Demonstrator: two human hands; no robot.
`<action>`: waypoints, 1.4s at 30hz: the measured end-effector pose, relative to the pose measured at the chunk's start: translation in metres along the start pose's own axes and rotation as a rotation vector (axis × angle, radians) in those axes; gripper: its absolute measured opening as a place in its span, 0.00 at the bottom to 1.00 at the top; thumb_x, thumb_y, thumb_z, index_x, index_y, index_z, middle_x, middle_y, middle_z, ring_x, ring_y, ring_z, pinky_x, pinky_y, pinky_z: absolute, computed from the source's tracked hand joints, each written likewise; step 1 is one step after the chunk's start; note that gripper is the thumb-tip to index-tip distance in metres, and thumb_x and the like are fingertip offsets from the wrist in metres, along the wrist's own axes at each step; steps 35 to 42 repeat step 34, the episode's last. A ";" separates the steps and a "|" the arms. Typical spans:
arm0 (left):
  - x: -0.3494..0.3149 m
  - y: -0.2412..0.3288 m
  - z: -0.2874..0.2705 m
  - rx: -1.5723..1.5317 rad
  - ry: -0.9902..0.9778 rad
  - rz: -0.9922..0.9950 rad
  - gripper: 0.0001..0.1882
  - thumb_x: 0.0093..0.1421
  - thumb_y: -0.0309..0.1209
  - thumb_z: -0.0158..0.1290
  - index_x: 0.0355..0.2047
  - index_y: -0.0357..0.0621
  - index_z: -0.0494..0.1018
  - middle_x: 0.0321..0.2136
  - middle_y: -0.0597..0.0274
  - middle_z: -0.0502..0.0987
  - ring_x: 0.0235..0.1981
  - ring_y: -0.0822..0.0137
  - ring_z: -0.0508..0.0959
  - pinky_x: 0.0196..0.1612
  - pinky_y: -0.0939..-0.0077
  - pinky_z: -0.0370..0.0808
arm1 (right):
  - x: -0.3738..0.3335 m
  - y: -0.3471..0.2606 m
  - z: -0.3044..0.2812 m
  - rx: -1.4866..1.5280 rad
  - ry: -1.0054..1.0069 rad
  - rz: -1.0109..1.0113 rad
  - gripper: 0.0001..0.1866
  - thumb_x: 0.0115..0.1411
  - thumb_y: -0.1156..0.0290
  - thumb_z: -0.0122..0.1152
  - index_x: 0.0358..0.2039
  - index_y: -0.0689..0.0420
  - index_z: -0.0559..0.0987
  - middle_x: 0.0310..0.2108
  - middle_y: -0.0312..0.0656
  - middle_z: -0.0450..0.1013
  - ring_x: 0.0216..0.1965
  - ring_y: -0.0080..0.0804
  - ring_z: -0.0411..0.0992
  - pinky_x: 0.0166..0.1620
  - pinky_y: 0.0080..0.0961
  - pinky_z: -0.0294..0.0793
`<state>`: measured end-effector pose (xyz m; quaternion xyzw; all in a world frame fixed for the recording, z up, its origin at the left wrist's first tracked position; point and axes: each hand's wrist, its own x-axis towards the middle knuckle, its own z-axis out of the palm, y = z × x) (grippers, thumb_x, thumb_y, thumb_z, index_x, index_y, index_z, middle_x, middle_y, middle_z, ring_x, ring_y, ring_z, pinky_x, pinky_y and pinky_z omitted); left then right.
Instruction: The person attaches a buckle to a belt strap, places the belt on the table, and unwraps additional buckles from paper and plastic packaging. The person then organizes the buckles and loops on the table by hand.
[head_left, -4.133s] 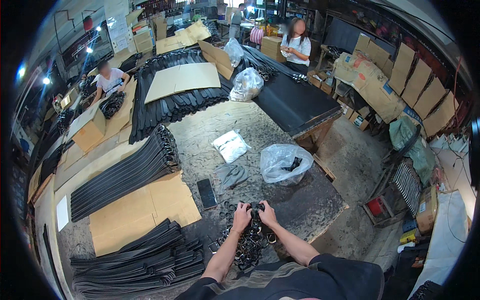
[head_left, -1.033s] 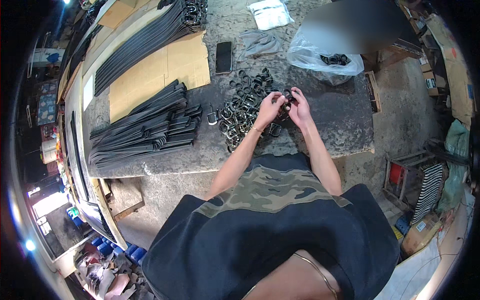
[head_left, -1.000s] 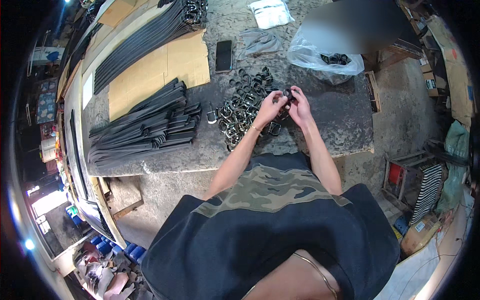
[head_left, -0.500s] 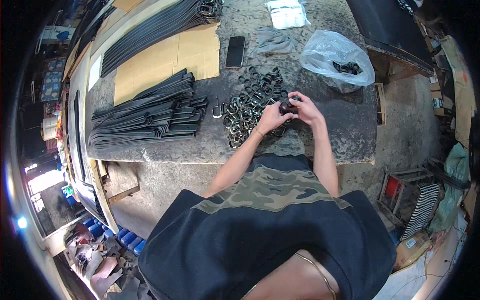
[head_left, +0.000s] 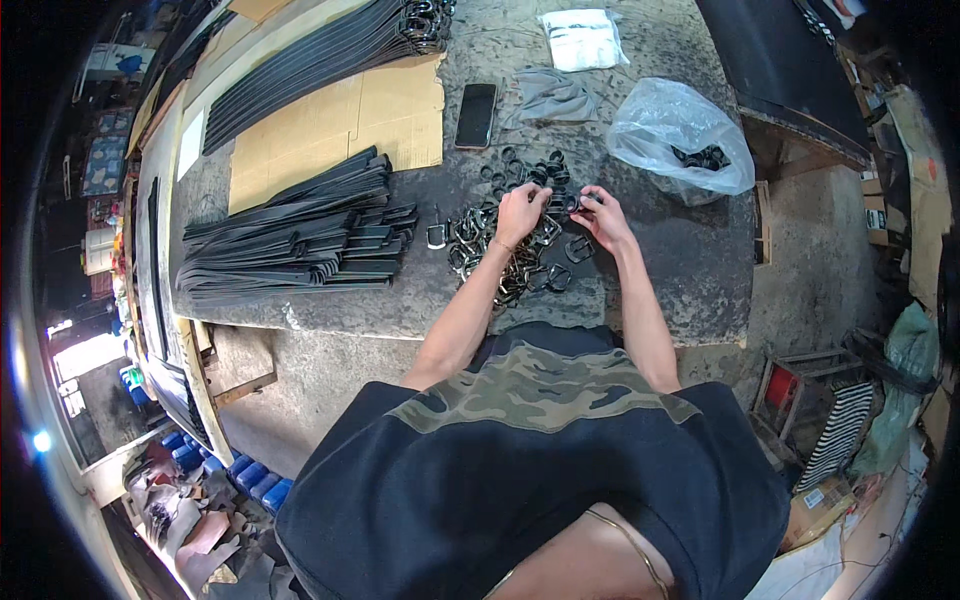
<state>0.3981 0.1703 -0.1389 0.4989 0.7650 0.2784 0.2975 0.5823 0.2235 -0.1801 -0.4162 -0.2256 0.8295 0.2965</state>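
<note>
A heap of dark metal buckles [head_left: 500,270] lies on the worktable, with small black ring-shaped loops [head_left: 500,178] along its far side. My left hand [head_left: 520,215] reaches over the heap, its fingers closed at the loops; whatever they pinch is mostly hidden. Just to its right, my right hand [head_left: 605,220] has thumb and fingers closed on a small black loop [head_left: 572,203]. One buckle [head_left: 578,248] lies apart, below the right hand. Left of the heap sits another single buckle [head_left: 437,234].
Black belt straps [head_left: 300,240] are stacked at the left, with more buckled straps [head_left: 320,70] beyond a cardboard sheet [head_left: 385,110]. Farther back are a phone [head_left: 475,115], a grey cloth [head_left: 555,95] and a white packet [head_left: 582,40]. A clear plastic bag [head_left: 670,125] holds black pieces.
My hands, close together before, have come apart. The left moved away and left to the loops; the right stayed near its place. A buckle now shows below the right hand.
</note>
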 end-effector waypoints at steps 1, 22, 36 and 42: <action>0.005 -0.001 0.002 -0.110 -0.052 -0.021 0.20 0.56 0.46 0.56 0.34 0.39 0.77 0.23 0.52 0.77 0.25 0.62 0.77 0.31 0.67 0.71 | 0.001 0.002 0.005 0.003 0.002 -0.009 0.07 0.61 0.77 0.52 0.41 0.57 0.70 0.30 0.39 0.70 0.33 0.30 0.74 0.39 0.28 0.78; 0.038 -0.050 -0.034 0.043 -0.079 0.085 0.17 0.52 0.32 0.54 0.42 0.38 0.75 0.38 0.39 0.76 0.42 0.45 0.76 0.49 0.59 0.71 | 0.018 0.006 0.089 -1.632 0.310 -0.759 0.15 0.49 0.62 0.64 0.35 0.56 0.80 0.53 0.48 0.62 0.56 0.47 0.57 0.55 0.46 0.56; 0.037 -0.052 -0.009 0.127 -0.024 0.248 0.14 0.46 0.38 0.62 0.30 0.42 0.79 0.43 0.53 0.69 0.47 0.52 0.67 0.46 0.59 0.70 | 0.025 0.016 0.082 -1.612 0.344 -0.797 0.09 0.49 0.66 0.62 0.31 0.55 0.81 0.46 0.46 0.64 0.50 0.44 0.59 0.47 0.42 0.59; 0.037 -0.052 -0.009 0.127 -0.024 0.248 0.14 0.46 0.38 0.62 0.30 0.42 0.79 0.43 0.53 0.69 0.47 0.52 0.67 0.46 0.59 0.70 | 0.025 0.016 0.082 -1.612 0.344 -0.797 0.09 0.49 0.66 0.62 0.31 0.55 0.81 0.46 0.46 0.64 0.50 0.44 0.59 0.47 0.42 0.59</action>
